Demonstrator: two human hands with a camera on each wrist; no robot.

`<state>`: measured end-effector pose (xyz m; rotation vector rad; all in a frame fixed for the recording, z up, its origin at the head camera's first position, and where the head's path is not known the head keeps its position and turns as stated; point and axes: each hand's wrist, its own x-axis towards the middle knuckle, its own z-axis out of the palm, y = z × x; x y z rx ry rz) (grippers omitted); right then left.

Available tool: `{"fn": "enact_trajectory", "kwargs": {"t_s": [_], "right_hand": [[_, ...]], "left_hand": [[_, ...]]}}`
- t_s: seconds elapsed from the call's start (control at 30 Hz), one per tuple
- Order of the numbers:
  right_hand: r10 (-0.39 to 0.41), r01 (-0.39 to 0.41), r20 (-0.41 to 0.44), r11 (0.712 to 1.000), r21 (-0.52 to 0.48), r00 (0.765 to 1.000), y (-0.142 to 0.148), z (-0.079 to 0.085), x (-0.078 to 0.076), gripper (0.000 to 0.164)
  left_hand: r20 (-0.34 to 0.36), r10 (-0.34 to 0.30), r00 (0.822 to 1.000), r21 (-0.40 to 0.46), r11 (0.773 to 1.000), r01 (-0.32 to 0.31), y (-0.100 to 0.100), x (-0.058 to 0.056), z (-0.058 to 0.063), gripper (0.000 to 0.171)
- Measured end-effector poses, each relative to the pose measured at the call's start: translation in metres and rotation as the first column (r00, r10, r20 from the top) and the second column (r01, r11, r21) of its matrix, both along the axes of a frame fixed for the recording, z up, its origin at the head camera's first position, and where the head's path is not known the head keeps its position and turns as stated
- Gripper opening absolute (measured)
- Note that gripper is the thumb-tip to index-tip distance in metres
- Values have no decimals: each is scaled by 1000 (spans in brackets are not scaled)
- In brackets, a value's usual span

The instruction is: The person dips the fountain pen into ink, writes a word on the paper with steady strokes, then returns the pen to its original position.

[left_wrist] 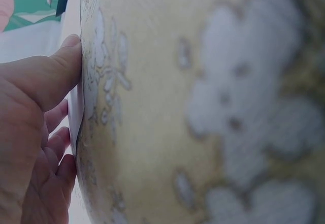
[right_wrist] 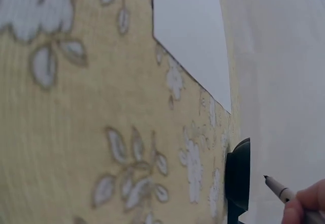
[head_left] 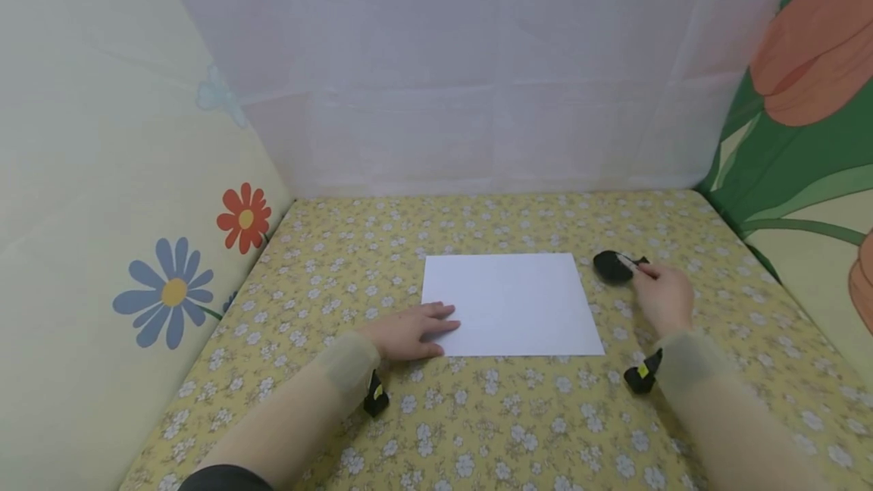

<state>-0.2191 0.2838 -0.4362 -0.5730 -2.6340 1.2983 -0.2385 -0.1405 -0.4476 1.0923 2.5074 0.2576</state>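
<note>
A blank white sheet of paper lies flat on the flowered tablecloth. My left hand rests on its lower left edge, fingers spread; in the left wrist view the thumb reaches over the sheet's edge. Right of the paper, my right hand pinches a slim pen with a pale barrel and a dark pointed tip. Just beneath the pen sits a small black dish with a short tab on one side. From the head view, the pen overlaps the dish; in the right wrist view its tip shows beyond the dish.
The yellow flowered cloth covers the table. A plain white sheet hangs behind it, with flower-printed panels at both sides. Each wrist wears a strap with a small black camera.
</note>
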Motion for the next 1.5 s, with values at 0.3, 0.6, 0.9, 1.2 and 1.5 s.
{"fn": "enact_trajectory", "kwargs": {"t_s": [0.3,0.6,0.9,1.2,1.5], "right_hand": [[-57,55,-14,992,-112,998,4,-10,1,45],[-96,101,32,973,-209,995,5,-10,-2,47],[-95,99,29,960,-263,995,5,-10,-3,48],[-126,132,37,965,-229,991,2,-6,-1,50],[-57,48,-44,981,-189,997,2,-8,4,54]], "left_hand": [[25,11,1000,14,1000,-11,0,1,2,57],[19,8,1000,18,1000,-9,0,0,1,58],[26,11,1000,9,1000,-11,-1,-2,-2,58],[27,24,999,9,1000,-24,0,-1,-3,57],[28,26,999,17,1000,-27,0,0,-1,57]]}}
